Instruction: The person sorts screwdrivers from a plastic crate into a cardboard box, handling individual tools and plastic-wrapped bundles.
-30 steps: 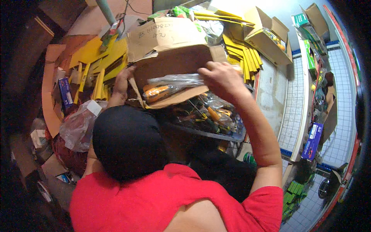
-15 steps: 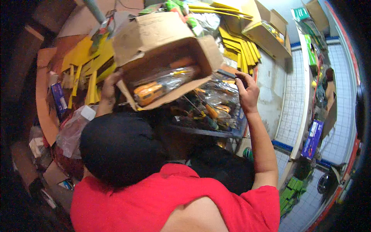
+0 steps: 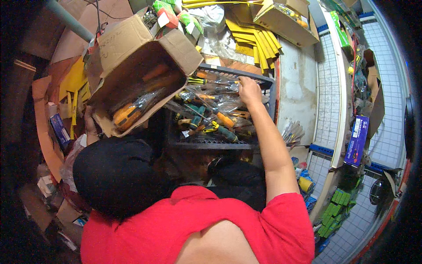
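The left hand [image 3: 90, 125] steadies the tilted carton [image 3: 147, 72] — likely keeping its mouth accessible — while the right hand [image 3: 250, 91] reaches bagged tools [image 3: 225, 119] near the crate [image 3: 209, 145]'s far-right corner, both hands' finger grip I cannot tell.

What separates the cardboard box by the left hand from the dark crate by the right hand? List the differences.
Material: the cardboard box is brown board with flaps; the dark crate has slotted sides and no flaps.
Pose: the box is tilted, its opening toward the person; the crate sits roughly level, opening upward.
Contents: the box shows few orange-handled items; the crate has a crowded heap of tools.
Shared: both are open and contain clear plastic packaging.
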Demonstrator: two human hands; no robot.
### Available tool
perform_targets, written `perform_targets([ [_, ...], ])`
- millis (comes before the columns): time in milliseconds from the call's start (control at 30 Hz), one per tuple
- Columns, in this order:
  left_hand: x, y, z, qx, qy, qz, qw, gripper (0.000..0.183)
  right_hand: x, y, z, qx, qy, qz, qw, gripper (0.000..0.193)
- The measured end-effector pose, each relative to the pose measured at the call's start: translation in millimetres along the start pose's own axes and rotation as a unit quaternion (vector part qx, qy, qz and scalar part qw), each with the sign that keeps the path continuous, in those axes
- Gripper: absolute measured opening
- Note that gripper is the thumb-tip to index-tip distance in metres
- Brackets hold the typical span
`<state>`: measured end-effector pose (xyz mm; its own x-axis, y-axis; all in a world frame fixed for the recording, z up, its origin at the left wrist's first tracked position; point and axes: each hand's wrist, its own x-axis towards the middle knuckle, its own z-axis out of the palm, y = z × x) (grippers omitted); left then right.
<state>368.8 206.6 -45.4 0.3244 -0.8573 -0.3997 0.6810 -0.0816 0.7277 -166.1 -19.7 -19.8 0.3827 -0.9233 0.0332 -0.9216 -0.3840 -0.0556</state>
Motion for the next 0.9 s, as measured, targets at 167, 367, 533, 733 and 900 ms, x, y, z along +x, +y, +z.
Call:
perform_targets([
  [167, -6.4, 9.3, -17.0, 0.008, 0.030, 0.021, 0.999, 0.051, 11.4, -24.1, -16.6, -0.147, -0.147, 0.004, 0.978, 0.039],
  [367, -1.4, -1.2, -22.5, 0.000, 0.035, 0.021, 0.999, 0.051, 2.9, -8.0, -19.8, -0.045, -0.207, 0.026, 0.977, 0.060],
  [533, 2.2, -3.6, -25.4, -0.001, 0.035, 0.034, 0.999, 0.050, -7.9, 1.5, -34.5, 0.057, -0.267, 0.083, 0.958, 0.065],
  [733, 19.5, -6.3, -42.2, 0.033, 0.031, 0.087, 0.995, 0.050, -19.8, 71.1, -83.5, 0.188, -0.299, 0.076, 0.932, 0.042],
  [900, -15.5, -3.5, 50.7, -0.024, -0.048, -0.004, 0.999, 0.045, -30.3, 47.1, -155.5, 0.573, -0.111, 0.132, 0.801, 0.023],
])
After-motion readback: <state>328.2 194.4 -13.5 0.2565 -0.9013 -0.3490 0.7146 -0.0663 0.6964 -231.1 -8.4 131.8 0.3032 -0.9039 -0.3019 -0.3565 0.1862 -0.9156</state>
